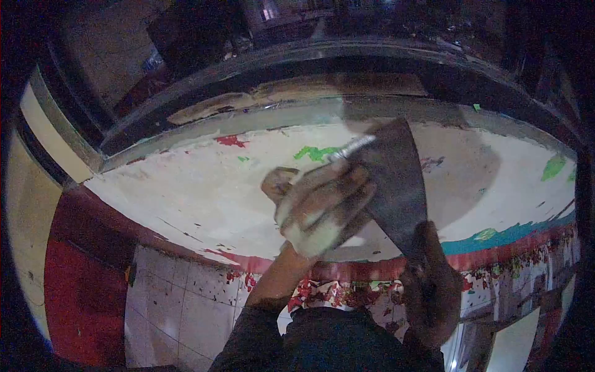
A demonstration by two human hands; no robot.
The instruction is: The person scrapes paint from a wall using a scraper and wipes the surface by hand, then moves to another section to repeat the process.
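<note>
My left hand (325,208), smeared with white paste, is closed around a wooden-handled tool (279,183) with a shiny metal collar. The collar end meets a wide dark putty knife blade (396,177), and what lies beyond it cannot be made out. My right hand (431,291), dark and blurred, is closed at the narrow lower end of that blade; the putty knife's handle is hidden in it. Both hands are above a curved surface (217,180) coated in whitish filler, with green patches (316,152) and a red patch (232,141) showing.
A teal and red band (502,239) runs along the surface's near edge. Red and green flakes (334,292) lie on the tiled floor (167,297) below. A dark ledge (297,62) borders the far side, and a red panel (83,297) stands at left.
</note>
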